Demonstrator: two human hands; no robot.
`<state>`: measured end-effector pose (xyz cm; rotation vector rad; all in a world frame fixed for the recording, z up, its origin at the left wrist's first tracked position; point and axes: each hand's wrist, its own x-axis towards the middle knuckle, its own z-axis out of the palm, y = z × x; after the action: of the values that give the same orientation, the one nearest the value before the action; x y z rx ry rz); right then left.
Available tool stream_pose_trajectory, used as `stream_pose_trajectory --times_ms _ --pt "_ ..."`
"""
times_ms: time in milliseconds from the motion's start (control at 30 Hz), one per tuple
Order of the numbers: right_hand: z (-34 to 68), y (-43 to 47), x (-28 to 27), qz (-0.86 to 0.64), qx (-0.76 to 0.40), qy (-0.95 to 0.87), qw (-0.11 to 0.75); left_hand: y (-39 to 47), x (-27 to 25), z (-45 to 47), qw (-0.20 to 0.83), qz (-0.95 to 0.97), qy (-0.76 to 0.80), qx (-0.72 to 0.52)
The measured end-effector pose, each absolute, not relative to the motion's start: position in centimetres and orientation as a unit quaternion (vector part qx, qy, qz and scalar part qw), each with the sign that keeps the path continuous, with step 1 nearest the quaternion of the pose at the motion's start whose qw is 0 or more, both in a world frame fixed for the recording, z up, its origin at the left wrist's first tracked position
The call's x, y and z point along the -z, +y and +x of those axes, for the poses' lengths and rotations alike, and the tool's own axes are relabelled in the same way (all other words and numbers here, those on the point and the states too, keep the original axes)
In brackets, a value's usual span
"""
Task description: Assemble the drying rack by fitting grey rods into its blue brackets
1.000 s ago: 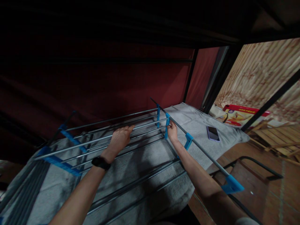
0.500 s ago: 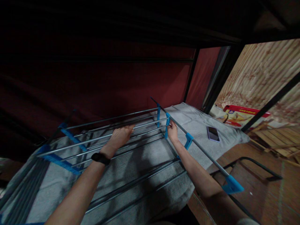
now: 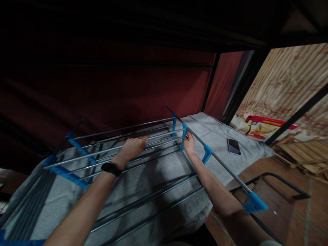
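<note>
A partly assembled rack (image 3: 164, 119) of thin metal tubes and blue plastic brackets lies across a grey cloth. My left hand (image 3: 134, 147), with a dark band on its wrist, is closed around one of the middle tubes (image 3: 84, 157). At the rack's right end, my right hand (image 3: 189, 144) is closed against a blue bracket (image 3: 183, 133). Its fingertips pinch at the lower tube end beside the bracket, and that spot is mostly hidden. From this end a long side tube (image 3: 225, 164) runs toward me to a blue corner piece (image 3: 255, 202).
Several loose tubes (image 3: 33, 201) lie bundled at the left on the cloth (image 3: 205, 127). A phone (image 3: 234, 147) rests at the right. Beyond are a chair (image 3: 279, 198), wooden slats (image 3: 299, 153) and a red-and-yellow box (image 3: 266, 127). A dark red wall (image 3: 123, 92) stands behind.
The view has shifted slightly, so things appear a little further right. Both hands keep their places on the rack, with no clear movement of its parts.
</note>
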<state>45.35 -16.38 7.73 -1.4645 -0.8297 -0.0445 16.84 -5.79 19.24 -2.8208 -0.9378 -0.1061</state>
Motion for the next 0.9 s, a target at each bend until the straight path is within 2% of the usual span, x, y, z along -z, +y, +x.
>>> stream_pose_trajectory --times_ms 433,767,900 --pt "45.5 -15.9 -7.3 -0.657 0.022 -0.338 0.673 -4.9 -20.5 17.6 0.008 -0.943 -0.332 -0.012" --pt "46.0 -15.7 -6.3 -0.649 -0.003 -0.342 0.680 -5.7 -20.4 17.7 0.015 -0.942 -0.334 0.025" --pt "45.8 -16.3 -5.0 -0.663 -0.012 -0.341 0.666 -6.4 -20.5 17.4 0.049 -0.945 -0.321 0.043"
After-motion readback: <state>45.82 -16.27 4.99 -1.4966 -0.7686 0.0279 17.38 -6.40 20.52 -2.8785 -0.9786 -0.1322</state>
